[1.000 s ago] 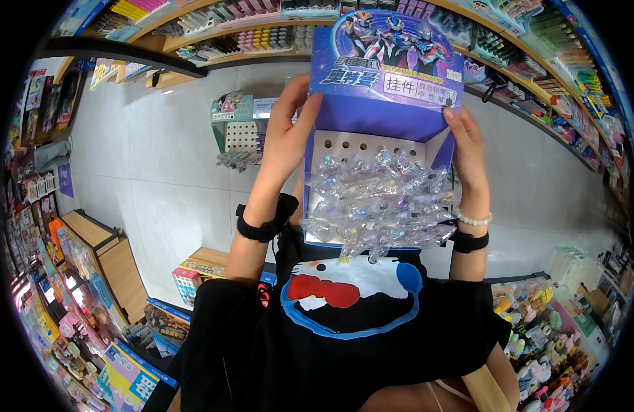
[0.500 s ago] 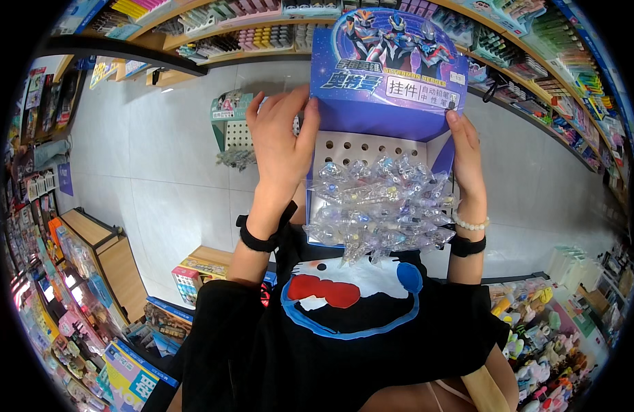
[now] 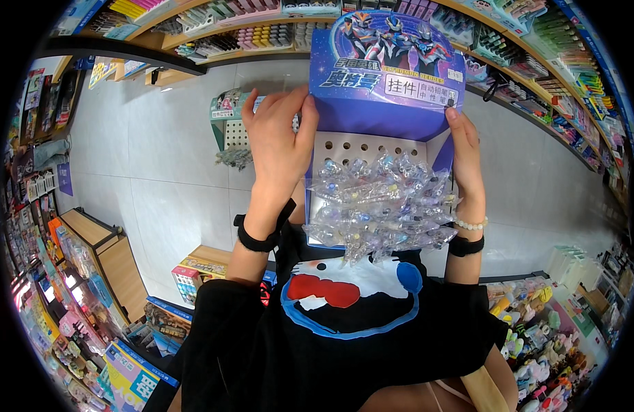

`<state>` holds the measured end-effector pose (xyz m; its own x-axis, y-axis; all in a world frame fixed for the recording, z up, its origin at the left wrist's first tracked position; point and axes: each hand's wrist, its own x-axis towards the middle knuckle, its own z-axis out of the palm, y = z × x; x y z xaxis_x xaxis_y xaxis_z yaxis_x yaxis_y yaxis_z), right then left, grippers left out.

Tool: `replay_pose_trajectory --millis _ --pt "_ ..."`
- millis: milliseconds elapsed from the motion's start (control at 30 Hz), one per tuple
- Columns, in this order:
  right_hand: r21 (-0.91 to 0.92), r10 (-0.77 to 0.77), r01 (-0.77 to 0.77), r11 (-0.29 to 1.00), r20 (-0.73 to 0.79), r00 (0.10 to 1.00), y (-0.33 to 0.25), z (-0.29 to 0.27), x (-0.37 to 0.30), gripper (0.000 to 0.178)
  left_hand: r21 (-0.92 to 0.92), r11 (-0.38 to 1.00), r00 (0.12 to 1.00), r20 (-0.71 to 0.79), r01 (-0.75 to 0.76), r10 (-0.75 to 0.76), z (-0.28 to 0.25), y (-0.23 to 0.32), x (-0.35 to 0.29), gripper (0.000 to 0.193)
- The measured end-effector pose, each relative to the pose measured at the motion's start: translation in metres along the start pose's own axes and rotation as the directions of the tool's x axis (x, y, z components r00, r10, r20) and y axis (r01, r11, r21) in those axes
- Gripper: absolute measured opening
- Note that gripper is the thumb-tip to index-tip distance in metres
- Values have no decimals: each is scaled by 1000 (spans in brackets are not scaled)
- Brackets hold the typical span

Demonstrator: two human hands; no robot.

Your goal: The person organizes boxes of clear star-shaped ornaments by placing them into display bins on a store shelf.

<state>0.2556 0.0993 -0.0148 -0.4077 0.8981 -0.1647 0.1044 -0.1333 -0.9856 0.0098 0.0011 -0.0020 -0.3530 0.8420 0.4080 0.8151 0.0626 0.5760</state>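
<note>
Between my hands is a purple-blue cardboard display box (image 3: 378, 118) with cartoon heroes on its raised header. Several pens in clear plastic wrappers (image 3: 382, 206) stand in rows in its nearer part, their tops overlapping. Two farther rows of holes in the white insert (image 3: 372, 147) hold no pens. My left hand (image 3: 281, 134) grips the box's left edge with the thumb; its other fingers are bent and partly hidden. On the opposite side, my right hand (image 3: 466, 151) holds the right edge, thumb against the header's lower corner.
A green display box (image 3: 227, 127) with a perforated insert sits on the grey tiled floor (image 3: 159, 158), left of my left hand. Shelves of pens (image 3: 262, 36) run along the far side. Plush toys (image 3: 543, 343) fill the near right, and wooden cabinets (image 3: 111, 257) stand at left.
The box's header has shifted very slightly downward, and my left hand a touch leftward. Both hands keep their hold on the box.
</note>
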Motion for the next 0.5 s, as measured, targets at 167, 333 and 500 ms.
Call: replay_pose_trajectory --millis 167,333,500 --pt "-3 8 -8 1000 -7 1000 1 0 1 40 10 1000 1000 12 -12 12 0 0 2 20" --pt "-9 22 -22 1000 -27 999 1 0 -1 39 23 999 999 10 -35 35 0 -1 3 20" --pt "-5 15 -15 1000 -34 999 3 0 -2 37 12 999 999 26 -43 42 -4 2 2 18"
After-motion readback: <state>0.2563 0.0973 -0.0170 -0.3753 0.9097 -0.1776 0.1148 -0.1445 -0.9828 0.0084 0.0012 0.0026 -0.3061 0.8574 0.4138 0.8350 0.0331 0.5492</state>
